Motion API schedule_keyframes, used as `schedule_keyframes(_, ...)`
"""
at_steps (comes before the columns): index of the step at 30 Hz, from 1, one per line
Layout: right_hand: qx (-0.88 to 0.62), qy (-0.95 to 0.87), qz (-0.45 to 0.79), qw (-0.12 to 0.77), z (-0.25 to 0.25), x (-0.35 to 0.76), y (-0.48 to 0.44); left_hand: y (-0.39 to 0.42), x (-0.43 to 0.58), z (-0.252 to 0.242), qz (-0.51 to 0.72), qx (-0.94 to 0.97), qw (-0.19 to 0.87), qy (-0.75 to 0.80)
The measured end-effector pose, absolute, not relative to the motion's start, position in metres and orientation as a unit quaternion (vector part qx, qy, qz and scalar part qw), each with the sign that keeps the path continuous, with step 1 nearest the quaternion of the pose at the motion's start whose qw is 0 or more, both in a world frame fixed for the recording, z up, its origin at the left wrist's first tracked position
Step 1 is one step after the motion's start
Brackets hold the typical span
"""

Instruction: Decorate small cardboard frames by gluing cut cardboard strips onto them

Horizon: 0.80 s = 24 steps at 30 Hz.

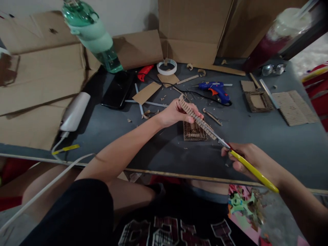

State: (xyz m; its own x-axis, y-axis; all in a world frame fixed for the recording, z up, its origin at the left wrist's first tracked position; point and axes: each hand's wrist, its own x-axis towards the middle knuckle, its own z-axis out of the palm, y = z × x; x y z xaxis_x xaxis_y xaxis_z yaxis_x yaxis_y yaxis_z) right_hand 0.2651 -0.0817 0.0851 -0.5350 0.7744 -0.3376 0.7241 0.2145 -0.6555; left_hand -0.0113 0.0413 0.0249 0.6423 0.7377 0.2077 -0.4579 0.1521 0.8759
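My left hand (pixel 176 112) is closed round a long corrugated cardboard strip (pixel 202 123), held slanting over the dark table (pixel 269 143). My right hand (pixel 249 160) grips a yellow-handled craft knife (pixel 252 169), and its metal blade (pixel 220 139) touches the lower end of the strip. Under the strip lies a small square cardboard tray (pixel 193 132) with patterned sides.
A blue glue gun (pixel 216 90) with its black cord, a tape roll (pixel 166 67), a red cutter (pixel 145 72), a black phone (pixel 118 90), cardboard scraps, a second small tray (pixel 258 101) and a slatted cardboard mat (pixel 294 107) lie on the table. A green bottle (pixel 94 34) and cardboard sheets stand behind.
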Motion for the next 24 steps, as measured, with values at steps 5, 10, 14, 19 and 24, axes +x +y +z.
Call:
schedule_keyframes(5, -0.48, -0.765, 0.43, 0.012, 0.084, 0.267, -0.082, 0.039, -0.009, 0.025, 0.396, 0.51, 0.751, 0.138)
schedule_keyframes(10, -0.52, -0.761, 0.388, -0.009, 0.082, 0.262, -0.083, 0.04, -0.009, 0.024, 0.403, 0.514, 0.745, 0.138)
schedule_keyframes(14, -0.535, -0.758, 0.373, -0.03, 0.09, 0.255, -0.085, 0.04, -0.01, 0.022, 0.395, 0.52, 0.744, 0.144)
schedule_keyframes(19, -0.536, -0.761, 0.365, -0.034, 0.09, 0.257, -0.088, 0.041, -0.01, 0.017, 0.396, 0.519, 0.748, 0.122)
schedule_keyframes(24, -0.517, -0.766, 0.381, -0.031, 0.081, 0.262, -0.086, 0.045, -0.01, 0.012, 0.392, 0.51, 0.755, 0.13)
